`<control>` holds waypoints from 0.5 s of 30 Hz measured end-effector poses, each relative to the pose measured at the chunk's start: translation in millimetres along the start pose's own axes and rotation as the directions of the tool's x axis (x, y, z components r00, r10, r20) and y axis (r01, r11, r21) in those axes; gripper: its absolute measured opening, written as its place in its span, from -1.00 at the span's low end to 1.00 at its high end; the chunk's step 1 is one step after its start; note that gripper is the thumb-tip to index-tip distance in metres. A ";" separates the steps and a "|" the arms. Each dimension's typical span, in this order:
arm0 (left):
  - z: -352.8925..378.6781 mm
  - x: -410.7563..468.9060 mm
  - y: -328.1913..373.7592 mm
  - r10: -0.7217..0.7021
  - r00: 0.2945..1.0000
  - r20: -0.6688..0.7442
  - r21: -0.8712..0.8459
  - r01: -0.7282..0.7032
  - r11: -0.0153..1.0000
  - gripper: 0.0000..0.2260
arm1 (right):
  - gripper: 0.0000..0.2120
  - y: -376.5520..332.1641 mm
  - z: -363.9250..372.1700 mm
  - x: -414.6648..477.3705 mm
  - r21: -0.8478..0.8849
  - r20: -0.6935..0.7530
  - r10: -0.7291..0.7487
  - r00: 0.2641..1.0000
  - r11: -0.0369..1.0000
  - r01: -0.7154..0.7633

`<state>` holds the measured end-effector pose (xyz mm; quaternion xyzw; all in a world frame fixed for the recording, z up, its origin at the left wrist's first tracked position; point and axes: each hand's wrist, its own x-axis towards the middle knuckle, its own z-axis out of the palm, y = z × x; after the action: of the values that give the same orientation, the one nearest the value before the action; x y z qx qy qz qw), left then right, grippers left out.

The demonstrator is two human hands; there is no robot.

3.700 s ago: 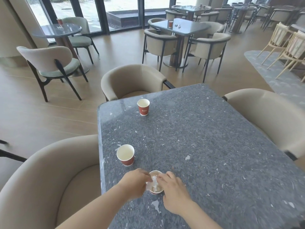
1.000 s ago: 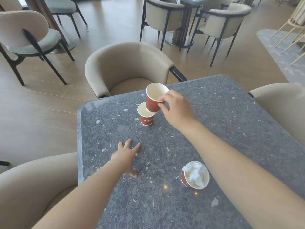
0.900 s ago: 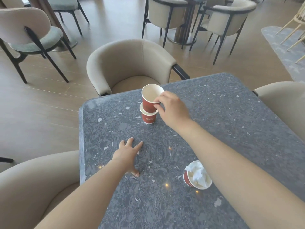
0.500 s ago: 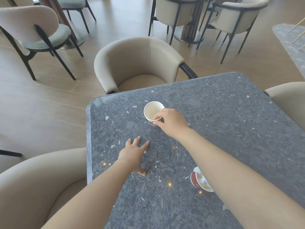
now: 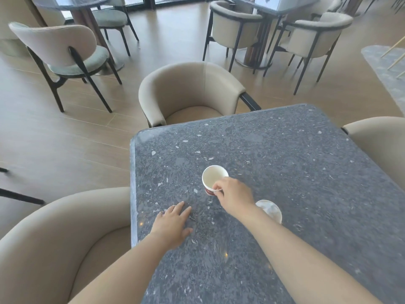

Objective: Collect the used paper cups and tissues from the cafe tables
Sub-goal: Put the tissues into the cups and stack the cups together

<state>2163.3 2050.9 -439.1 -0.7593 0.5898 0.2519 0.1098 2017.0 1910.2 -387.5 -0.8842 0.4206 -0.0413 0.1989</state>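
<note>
Two red paper cups nested into one stack (image 5: 213, 179) are near the middle of the dark speckled table (image 5: 295, 163). My right hand (image 5: 233, 195) pinches the stack's near rim with thumb and fingers. A third cup stuffed with white tissue (image 5: 270, 210) stands just right of my right forearm, which hides part of it. My left hand (image 5: 172, 224) rests flat on the table with fingers spread, to the left of and nearer than the stack.
Beige armchairs stand at the table's far side (image 5: 192, 93), left (image 5: 59, 244) and right (image 5: 381, 145). Further tables and chairs (image 5: 274, 31) fill the wooden floor behind; a green-seated chair (image 5: 65, 53) stands far left.
My right hand lowered one cup into the other, and now holds the nested stack by the rim, drawn nearer to me. My left hand stayed flat on the table.
</note>
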 end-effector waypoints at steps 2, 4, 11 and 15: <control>-9.4 -11.5 5.1 -0.017 0.999 -0.050 -0.036 0.016 0.999 -0.42 | -0.85 -4.7 1.9 -27.5 0.026 0.031 0.009 0.999 1.000 -0.010; -18.4 -23.7 11.4 -0.027 0.995 -0.097 -0.061 0.022 0.998 -0.40 | -0.84 -8.3 3.0 -55.2 0.046 0.047 0.021 0.999 0.999 -0.023; -24.4 -66.4 49.6 0.102 0.985 -0.139 -0.081 -0.114 0.990 -0.27 | -0.85 -3.7 8.7 -137.1 0.034 0.061 0.021 0.998 0.999 -0.024; -17.8 -78.2 76.5 0.163 0.970 -0.177 -0.064 -0.177 0.982 -0.23 | -0.80 13.6 -3.3 -155.3 0.105 -0.046 0.020 0.999 0.994 -0.015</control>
<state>2081.2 2086.9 -374.0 -0.7286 0.6495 0.2173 0.0065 1906.4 2019.5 -375.1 -0.8676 0.4301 -0.0824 0.2356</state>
